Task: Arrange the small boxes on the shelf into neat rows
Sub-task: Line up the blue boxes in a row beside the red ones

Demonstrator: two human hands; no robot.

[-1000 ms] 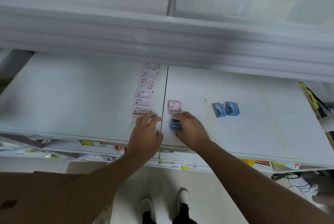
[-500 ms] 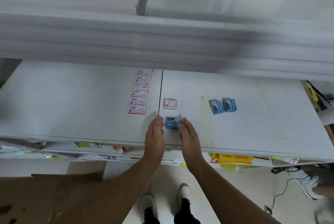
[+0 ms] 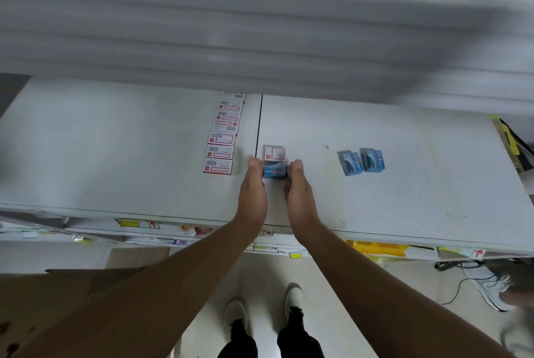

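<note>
A small blue box [image 3: 274, 170] lies on the white shelf [image 3: 115, 155], touching a white and red box [image 3: 274, 153] just behind it. My left hand [image 3: 252, 193] and my right hand [image 3: 297, 193] lie edge-on at either side of the blue box, fingers straight, fingertips pressing its two ends. A neat column of several white and red boxes [image 3: 222, 138] runs back from the left of my hands. To the right stand two more blue boxes [image 3: 361, 162] side by side.
The upper shelf's blurred front edge [image 3: 260, 40] overhangs the back of the white shelf. A seam [image 3: 258, 123] divides the shelf boards. Brown cardboard [image 3: 57, 300] sits low at the left. Cables and a shoe [image 3: 488, 285] lie on the floor at the right.
My right hand let go of the blue box, and both hands turned edge-on around it. The blue box slid back until it met the white and red box. The camera has shifted.
</note>
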